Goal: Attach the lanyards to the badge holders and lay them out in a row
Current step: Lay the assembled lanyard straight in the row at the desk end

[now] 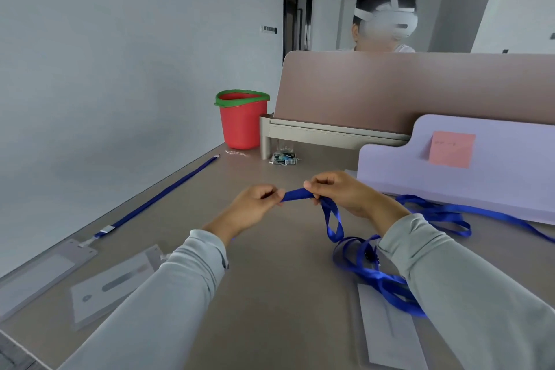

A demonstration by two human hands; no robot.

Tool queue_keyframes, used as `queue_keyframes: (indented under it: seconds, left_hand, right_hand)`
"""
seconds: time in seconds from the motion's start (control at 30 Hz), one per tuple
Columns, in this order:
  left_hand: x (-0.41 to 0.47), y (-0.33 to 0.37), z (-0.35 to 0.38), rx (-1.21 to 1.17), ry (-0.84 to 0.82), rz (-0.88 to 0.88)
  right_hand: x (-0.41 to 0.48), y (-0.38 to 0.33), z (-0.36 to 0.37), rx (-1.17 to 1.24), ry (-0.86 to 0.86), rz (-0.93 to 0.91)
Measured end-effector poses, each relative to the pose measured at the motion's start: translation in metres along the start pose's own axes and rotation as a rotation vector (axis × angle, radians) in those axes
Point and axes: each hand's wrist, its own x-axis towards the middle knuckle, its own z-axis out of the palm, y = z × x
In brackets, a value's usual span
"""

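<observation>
While my left hand (258,198) and right hand (339,192) each pinch the blue ribbon lanyard (295,195), its short taut stretch runs side to side between them above the table (270,309). The loose clear plastic badge holder (111,282) lies down-left, nearer my left hand.

Both arms reach forward from the bottom edge in light grey sleeves, the hands raised side by side, near each other but not touching. The left hand (255,204) has its fingers curled, pinching one end of a short stretch of blue lanyard (295,195). The right hand (339,192), knuckles up, pinches the other end.
</observation>
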Motion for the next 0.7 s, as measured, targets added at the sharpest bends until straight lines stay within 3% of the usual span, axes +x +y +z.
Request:
queue_keyframes:
  seconds: [0.13,0.47,0.6,0.7]
  left_hand:
    - [0.004,-0.005,-0.005,0.002,0.065,-0.035]
    - [0.009,-0.014,-0.007,-0.114,0.197,-0.054]
    - [0.007,-0.015,-0.008,-0.128,0.216,-0.107]
    - [0.005,-0.016,-0.009,-0.141,0.194,-0.138]
  right_hand:
    - [-0.008,0.005,-0.007,0.026,-0.001,0.027]
    - [-0.023,0.022,-0.024,0.288,0.191,0.097]
    - [-0.028,0.028,-0.031,0.462,0.290,0.068]
    - [-0.032,0.033,-0.037,0.640,0.272,0.033]
